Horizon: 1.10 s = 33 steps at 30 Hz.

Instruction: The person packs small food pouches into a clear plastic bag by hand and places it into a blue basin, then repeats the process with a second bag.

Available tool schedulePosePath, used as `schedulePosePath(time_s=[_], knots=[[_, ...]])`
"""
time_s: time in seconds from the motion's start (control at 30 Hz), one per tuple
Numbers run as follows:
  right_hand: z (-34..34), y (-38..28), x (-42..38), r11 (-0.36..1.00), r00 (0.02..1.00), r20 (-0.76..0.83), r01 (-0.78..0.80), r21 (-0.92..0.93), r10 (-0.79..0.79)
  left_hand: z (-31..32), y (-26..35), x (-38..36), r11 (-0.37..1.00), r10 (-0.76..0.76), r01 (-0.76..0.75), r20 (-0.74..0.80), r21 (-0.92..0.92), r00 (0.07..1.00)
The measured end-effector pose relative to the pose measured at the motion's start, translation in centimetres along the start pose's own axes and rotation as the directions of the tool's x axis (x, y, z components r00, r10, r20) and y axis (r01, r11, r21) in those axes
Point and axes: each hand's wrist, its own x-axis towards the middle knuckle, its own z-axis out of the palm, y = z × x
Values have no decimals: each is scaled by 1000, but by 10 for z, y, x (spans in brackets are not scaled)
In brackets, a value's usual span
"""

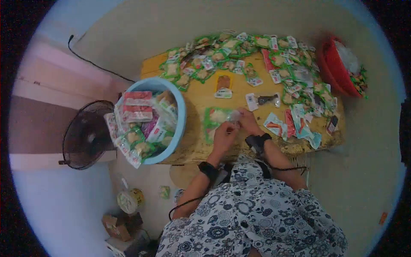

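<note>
My left hand [224,135] and my right hand [250,122] are close together over the front middle of the wooden table. The fingers of both are closed on a small clear plastic bag [234,115]; its contents are too blurred to make out. Just left of the bag, a green-edged snack packet [217,115] lies on the table, partly covered by my left hand. Beyond my hands are a yellow packet with brown food [224,84] and a clear packet with a dark item [267,100].
A light-blue basin [182,122] heaped with packets stands at the table's left, beside a black fan [87,135]. Many green packets [231,45] cover the table's back and right. Red basins [336,70] stand at the far right. Open boxes [117,227] sit on the floor.
</note>
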Motion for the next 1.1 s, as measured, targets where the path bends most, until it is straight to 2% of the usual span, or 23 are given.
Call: schedulePosePath(time_s=[0.03,0.07,0.1,0.17,0.23,0.33,0.4,0.5,0.57,0.6,0.67,0.73,0.8,0.83,0.9,0.93,1.0,1.03,1.1], knots=[[3,-12,-5,993,997,-52,-43,109,49,-4,4,1,1000,-6,5,15,13,1000],[-6,16,12,987,992,-15,121,-102,-123,-4,8,1,1000,-10,9,37,22,999],[-18,64,39,911,959,53,283,-300,-280,-4,15,1,1000,-15,13,62,28,998],[-25,80,50,827,939,114,339,-448,-324,-2,14,-1,997,-50,45,70,66,996],[-13,52,43,910,988,47,151,-385,-144,-1,4,-3,990,-86,78,59,119,995],[-5,37,38,773,918,124,385,-504,-377,-6,-4,-1,972,-115,107,23,207,993],[6,17,24,924,979,29,199,-325,-201,-17,6,-1,956,-119,115,0,269,993],[12,5,23,985,998,42,45,-167,-39,-15,-41,0,942,-192,188,-16,279,981],[7,23,31,970,980,94,187,-159,-173,-13,-53,-3,958,-107,116,-46,262,993],[1,55,41,920,935,125,350,-178,-331,-11,-55,-4,965,-65,77,-55,249,996],[-2,56,36,858,900,121,435,-272,-418,-10,-40,-5,949,-135,147,-61,278,989],[4,9,10,869,954,29,283,-406,-297,-14,-39,-2,944,-152,156,-37,291,988],[-7,9,0,983,979,90,184,-19,-182,-20,-54,1,950,-122,112,17,290,992],[-11,7,-3,978,980,141,112,178,-138,-23,-55,3,961,-148,136,33,243,988],[-20,-1,-10,976,992,110,41,216,-66,-28,-56,8,971,-202,190,69,144,977],[-25,-8,-12,972,995,97,6,235,-29,-29,-55,10,961,-209,190,75,202,975],[-43,-24,-20,987,999,26,39,157,-44,-28,-49,14,931,-222,182,93,316,971],[-53,-30,-24,992,999,-11,52,117,-51,-27,-42,14,923,-253,213,91,320,963],[-74,-37,-27,983,984,-163,93,157,-67,-26,-31,15,906,-312,268,91,327,946]])
